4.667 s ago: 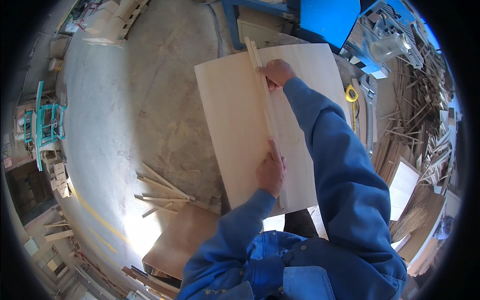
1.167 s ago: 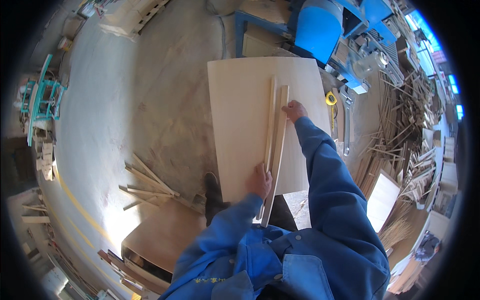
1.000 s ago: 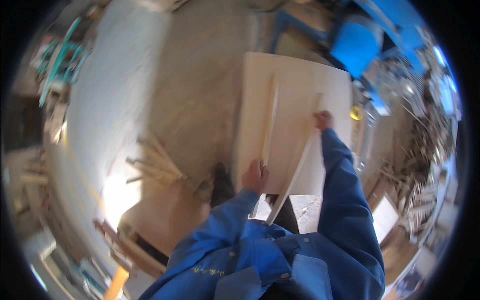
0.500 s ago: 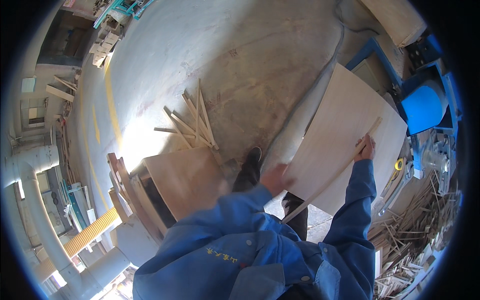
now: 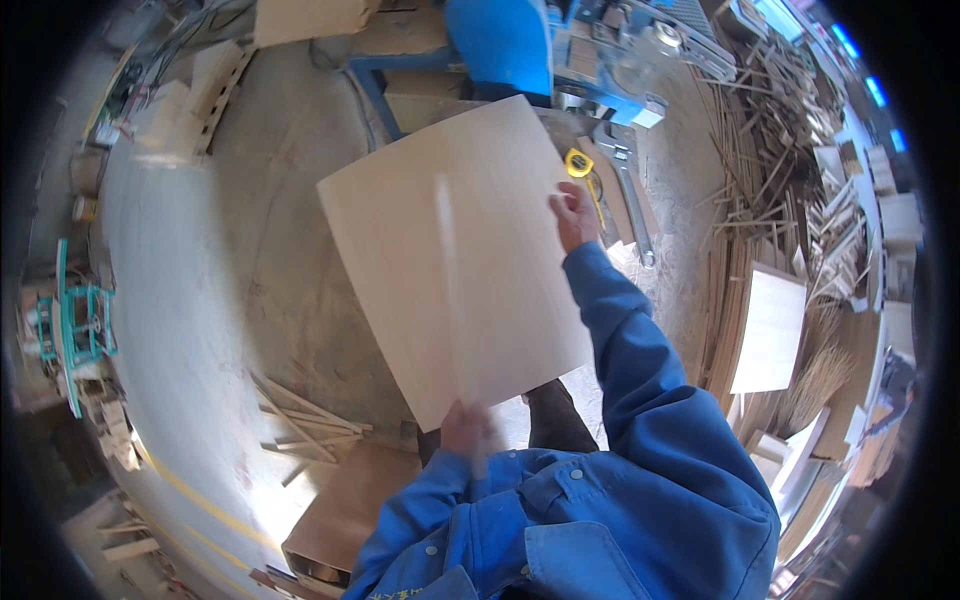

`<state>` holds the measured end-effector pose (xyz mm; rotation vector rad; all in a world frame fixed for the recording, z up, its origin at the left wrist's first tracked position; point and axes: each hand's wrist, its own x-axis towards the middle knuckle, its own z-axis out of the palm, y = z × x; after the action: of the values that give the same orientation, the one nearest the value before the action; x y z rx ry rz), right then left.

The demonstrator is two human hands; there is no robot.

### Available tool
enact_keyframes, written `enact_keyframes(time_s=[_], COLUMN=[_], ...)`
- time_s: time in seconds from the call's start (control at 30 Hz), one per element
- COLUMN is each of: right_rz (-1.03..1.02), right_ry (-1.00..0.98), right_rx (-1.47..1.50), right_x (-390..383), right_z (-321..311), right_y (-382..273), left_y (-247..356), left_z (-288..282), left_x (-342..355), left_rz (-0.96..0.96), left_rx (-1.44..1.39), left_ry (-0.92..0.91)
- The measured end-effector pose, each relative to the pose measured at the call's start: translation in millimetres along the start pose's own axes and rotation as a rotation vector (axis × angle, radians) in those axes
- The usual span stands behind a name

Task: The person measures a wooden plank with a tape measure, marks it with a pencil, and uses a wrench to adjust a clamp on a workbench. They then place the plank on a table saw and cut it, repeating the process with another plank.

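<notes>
A pale wooden board lies in front of me, one corner toward the blue machine. Over it runs a thin wooden strip, smeared by motion, its near end close to my jacket. My left hand, partly blurred, is closed around the strip near the board's near edge. At the board's right edge is my right hand, its fingers bent and a little apart, with nothing visible in them. Just beyond it sit a yellow tape measure and a large adjustable wrench.
Ahead stands a blue machine. Heaped wood offcuts and a white panel are at the right. Loose wooden strips lie on the floor at left, beside a brown wooden box.
My view has turned to the right. The strip has passed from my right hand to my left and now lies more lengthwise. My right hand has moved to the board's right edge beside the tape measure.
</notes>
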<state>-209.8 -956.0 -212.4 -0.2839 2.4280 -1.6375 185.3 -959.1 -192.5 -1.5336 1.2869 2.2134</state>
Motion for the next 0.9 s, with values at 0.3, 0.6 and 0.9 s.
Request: enact_keyframes(time_s=[0.3,0.6,0.9], right_rz=[-0.311,-0.444,0.058], right_ry=[-0.169,-0.605,-0.637], right_rx=[-0.922,-1.215,0.424], right_x=[107.9,178.4,199.7], right_z=[-51.4,-14.7,-58.3], right_y=[37.5,55.1,-5.9], left_y=[-56.0,-82.7,-42.9], left_z=[25.8,87.8,118.4], left_x=[-42.9,-71.6,-102.1], left_rz=[0.172,-0.262,0.107], left_rx=[0.065,-0.186,-0.228], left_ry=[-0.325,-0.109,0.445])
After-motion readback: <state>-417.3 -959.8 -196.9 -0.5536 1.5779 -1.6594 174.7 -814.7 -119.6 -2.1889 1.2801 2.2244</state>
